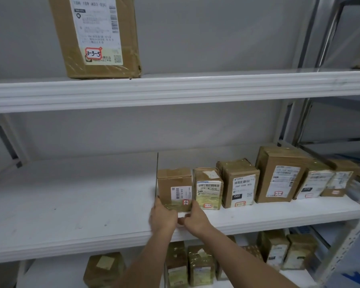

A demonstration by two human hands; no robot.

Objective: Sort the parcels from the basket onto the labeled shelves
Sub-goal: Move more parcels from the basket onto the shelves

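Here we see white metal shelves [175, 88] against a grey wall; both hands, left hand [163, 218] and right hand [195, 220], grip 1 small brown parcel [174, 187], white-labelled.

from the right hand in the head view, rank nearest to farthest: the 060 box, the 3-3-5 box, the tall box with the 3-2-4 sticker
Measured from the right hand, at the middle shelf's front edge:
1. 060 box, middle shelf, just to the hand's right.
2. Tall box with the 3-2-4 sticker, same shelf, further right.
3. 3-3-5 box, top shelf, up and to the left.
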